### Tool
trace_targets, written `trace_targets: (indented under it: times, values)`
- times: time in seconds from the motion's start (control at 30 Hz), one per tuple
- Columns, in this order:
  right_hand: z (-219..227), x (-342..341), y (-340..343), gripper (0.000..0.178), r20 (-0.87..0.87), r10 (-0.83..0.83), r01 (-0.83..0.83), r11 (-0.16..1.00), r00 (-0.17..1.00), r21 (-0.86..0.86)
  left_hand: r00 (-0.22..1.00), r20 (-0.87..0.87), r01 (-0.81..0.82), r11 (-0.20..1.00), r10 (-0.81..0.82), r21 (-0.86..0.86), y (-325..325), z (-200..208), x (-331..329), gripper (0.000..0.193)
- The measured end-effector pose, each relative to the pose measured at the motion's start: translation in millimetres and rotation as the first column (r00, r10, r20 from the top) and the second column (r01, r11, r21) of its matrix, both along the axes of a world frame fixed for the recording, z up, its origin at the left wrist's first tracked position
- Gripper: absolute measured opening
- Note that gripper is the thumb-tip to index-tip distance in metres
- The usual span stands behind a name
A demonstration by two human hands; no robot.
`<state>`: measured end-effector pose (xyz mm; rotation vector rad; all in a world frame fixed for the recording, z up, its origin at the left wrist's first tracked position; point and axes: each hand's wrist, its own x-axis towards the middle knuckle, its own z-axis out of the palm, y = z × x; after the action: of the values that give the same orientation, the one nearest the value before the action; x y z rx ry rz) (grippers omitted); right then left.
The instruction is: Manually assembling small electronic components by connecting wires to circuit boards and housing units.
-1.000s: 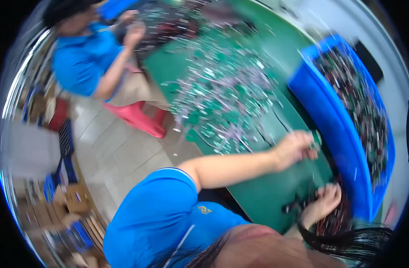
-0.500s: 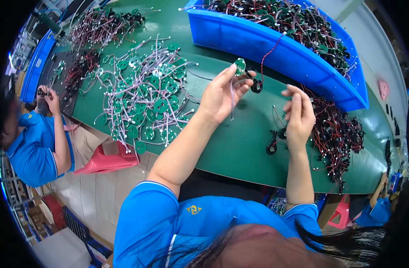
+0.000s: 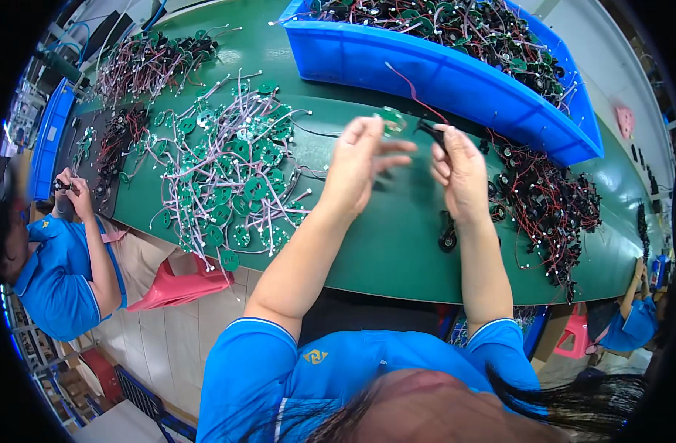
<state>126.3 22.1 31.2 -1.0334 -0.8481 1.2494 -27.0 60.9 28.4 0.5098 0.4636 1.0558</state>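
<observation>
My left hand (image 3: 355, 166) pinches a small green circuit board (image 3: 393, 118) between thumb and forefinger, its other fingers stretched out and smeared by motion. Across from it, my right hand (image 3: 465, 173) grips a black plastic part (image 3: 431, 133) near the fingertips. From that part a twisted red wire (image 3: 410, 88) rises toward the blue bin. The board and the black part are apart, with a narrow gap between them. On the table below my right hand lies another black part with a round end (image 3: 447, 235).
Left of my hands spreads a heap of green boards with pale cables (image 3: 238, 173). A blue bin (image 3: 427, 74) full of wired parts stands at the back. Black parts with red wires (image 3: 548, 207) pile at the right. A co-worker (image 3: 65, 251) sits at the left, another person (image 3: 633, 317) far right.
My right hand has moved left and up and now holds the black part with the red wire, which was by my left fingers. My left hand keeps the board; its fingers have straightened.
</observation>
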Motion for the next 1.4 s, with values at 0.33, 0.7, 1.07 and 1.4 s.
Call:
trace_targets:
  times: [0.33,0.7,1.07,1.4]
  values:
    - [-9.9,38.5,-22.4,0.013,0.413,-0.272,0.260,0.962,0.869,0.086,0.842,-0.405,-0.193,0.901,0.356,0.390,-3.2,1.3,-0.6,0.015]
    - [4.0,30.9,-45.4,0.007,0.277,-0.552,0.393,0.793,0.786,0.465,0.819,-0.524,-0.065,0.945,0.234,0.320,-5.8,-12.7,17.5,0.017]
    - [-8.8,39.0,-47.2,0.015,0.453,-0.537,0.045,0.678,0.712,0.733,0.730,-0.674,0.087,0.961,0.117,0.261,-18.2,-6.4,24.6,0.027]
    - [-11.3,36.4,-47.3,0.019,0.517,-0.461,-0.092,0.676,0.722,0.731,0.720,-0.681,0.068,0.962,0.135,0.263,-19.7,-7.1,24.9,0.028]
